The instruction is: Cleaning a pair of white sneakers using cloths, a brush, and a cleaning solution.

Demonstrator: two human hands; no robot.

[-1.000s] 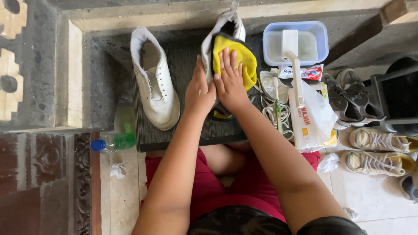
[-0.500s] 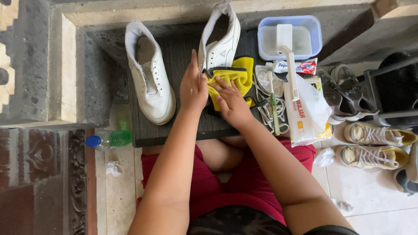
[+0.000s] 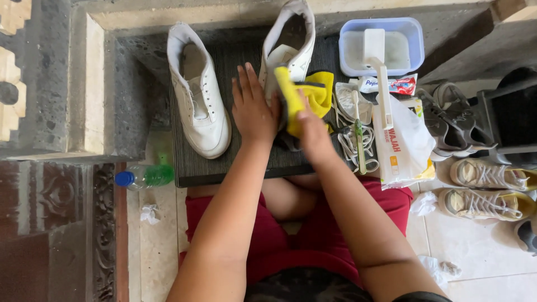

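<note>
Two white sneakers lie on a dark ribbed mat (image 3: 246, 159). The left sneaker (image 3: 198, 89) rests untouched on its sole. My left hand (image 3: 253, 106) presses flat, fingers together, against the side of the right sneaker (image 3: 291, 42). My right hand (image 3: 313, 131) grips a folded yellow cloth (image 3: 305, 95) and holds it against the front of that same sneaker. My red shorts and knees show below the mat.
A pale blue tub (image 3: 386, 47) with a white brush handle (image 3: 377, 72) stands at the back right. Beside it lie a toothpaste tube (image 3: 391, 85), loose laces and a toothbrush (image 3: 358, 137), a tissue pack (image 3: 400, 145). More shoes (image 3: 486, 173) crowd the right. A plastic bottle (image 3: 146, 175) lies left.
The yellow cloth has come down from on top of the right sneaker to its front, now bunched in my right hand. My left hand has slid onto the shoe's side.
</note>
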